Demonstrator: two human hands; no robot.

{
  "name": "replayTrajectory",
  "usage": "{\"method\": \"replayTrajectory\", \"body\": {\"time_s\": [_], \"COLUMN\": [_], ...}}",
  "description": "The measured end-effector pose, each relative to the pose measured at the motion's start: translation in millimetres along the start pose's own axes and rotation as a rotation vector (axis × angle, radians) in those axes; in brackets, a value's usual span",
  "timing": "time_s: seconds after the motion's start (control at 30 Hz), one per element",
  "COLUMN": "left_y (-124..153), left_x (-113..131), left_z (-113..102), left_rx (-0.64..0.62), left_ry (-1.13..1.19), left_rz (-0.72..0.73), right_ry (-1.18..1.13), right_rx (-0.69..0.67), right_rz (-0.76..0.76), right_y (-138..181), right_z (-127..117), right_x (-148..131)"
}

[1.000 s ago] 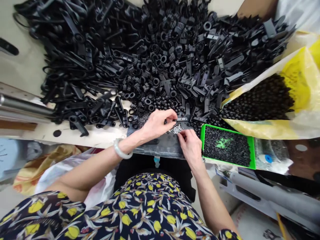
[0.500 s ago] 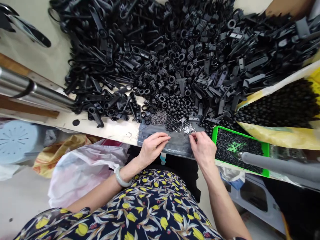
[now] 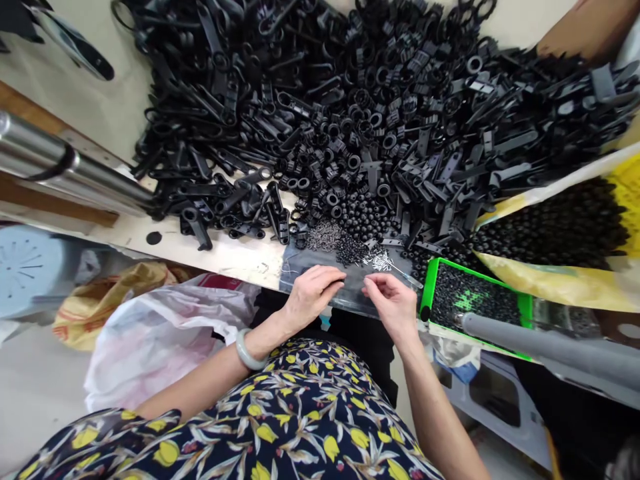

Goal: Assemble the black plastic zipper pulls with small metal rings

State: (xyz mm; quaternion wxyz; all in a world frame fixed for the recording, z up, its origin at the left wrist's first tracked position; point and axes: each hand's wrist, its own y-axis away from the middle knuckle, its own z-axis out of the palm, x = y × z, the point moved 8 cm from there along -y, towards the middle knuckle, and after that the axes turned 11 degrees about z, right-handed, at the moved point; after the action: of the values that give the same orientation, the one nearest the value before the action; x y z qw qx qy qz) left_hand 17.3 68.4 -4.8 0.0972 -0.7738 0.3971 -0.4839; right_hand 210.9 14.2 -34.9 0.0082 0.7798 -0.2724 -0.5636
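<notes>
left hand [image 3: 316,291] fingers curled, can't tell what's in there; right hand [image 3: 393,301] pinched up, same deal | silver pins [image 3: 381,261] heaped on the dark mat [image 3: 353,285] just beyond the right hand | green tray [image 3: 429,292] sits right of 'em

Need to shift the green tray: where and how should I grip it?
Probably by the left wall of the green tray, coming from the left: that raised rim is exposed, while a grey bar hides part of its right half. Keep it level; loose black pieces lie inside.
</notes>
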Motion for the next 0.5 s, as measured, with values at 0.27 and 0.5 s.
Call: {"method": "replayTrajectory", "body": {"time_s": [0.27, 0.5], "left_y": [0, -2], "left_x": [-1, -3], "left_z": [-1, -3], "left_rx": [0.017, 0.025], "left_ry": [-0.032, 0.046], "left_rz": [0.003, -0.045], "right_ry": [-0.211, -0.011], "right_rx": [-0.073, -0.073], "right_rz": [-0.034, -0.231], "right_y": [11, 16], "right_z": [26, 37], "right_x": [-15, -32]}}
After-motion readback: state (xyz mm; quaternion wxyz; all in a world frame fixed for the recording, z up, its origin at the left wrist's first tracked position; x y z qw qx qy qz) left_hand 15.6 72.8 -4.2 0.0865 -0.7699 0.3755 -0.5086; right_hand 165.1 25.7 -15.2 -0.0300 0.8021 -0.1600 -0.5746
